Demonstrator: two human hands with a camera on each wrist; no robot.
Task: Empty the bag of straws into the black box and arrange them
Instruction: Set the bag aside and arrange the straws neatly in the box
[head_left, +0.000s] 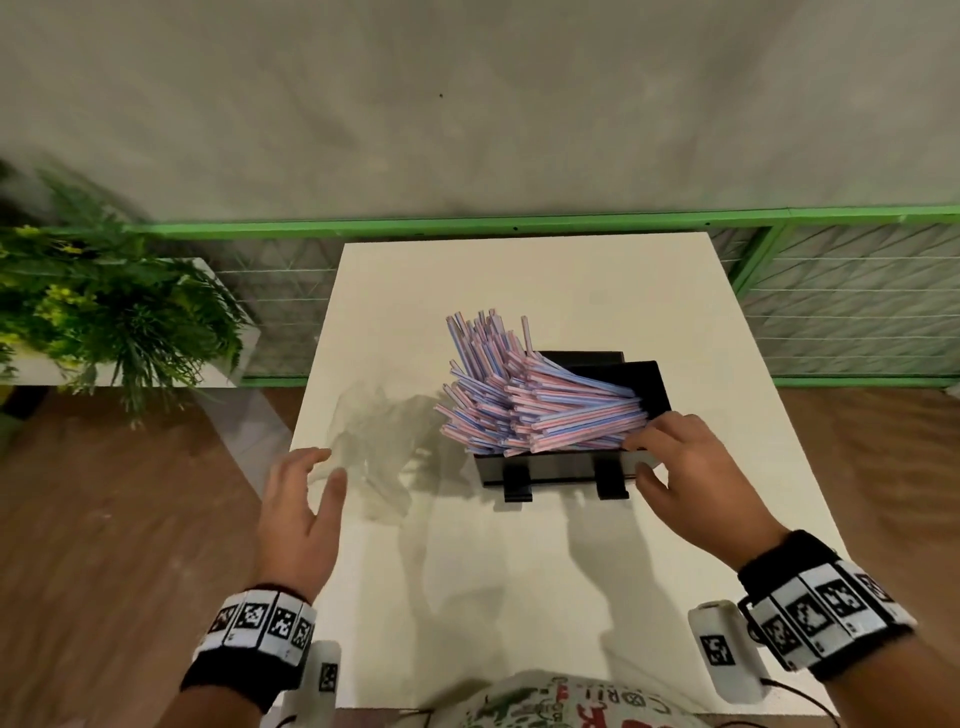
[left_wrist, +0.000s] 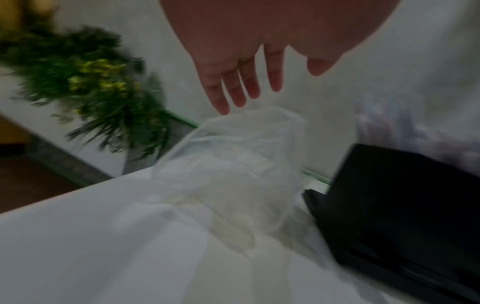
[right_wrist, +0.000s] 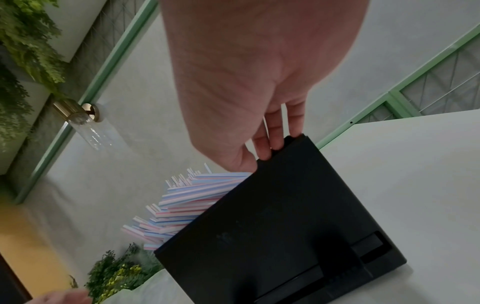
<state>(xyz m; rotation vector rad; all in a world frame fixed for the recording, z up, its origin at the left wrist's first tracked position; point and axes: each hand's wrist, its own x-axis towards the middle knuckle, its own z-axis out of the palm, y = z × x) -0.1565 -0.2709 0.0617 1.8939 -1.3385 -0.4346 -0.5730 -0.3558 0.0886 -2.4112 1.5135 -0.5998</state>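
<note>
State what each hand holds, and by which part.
Right hand holds the black box at its near right corner; left hand holds nothing.

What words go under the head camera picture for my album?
Right hand grips the black box of fanned-out straws; open left hand by the empty bag.

Setting appeared to be a decorated indoor room: wood-look floor (head_left: 130, 519), green-framed mesh panels (head_left: 852, 291), potted greenery (head_left: 104, 306), brass wall lamp (right_wrist: 78, 115).
</note>
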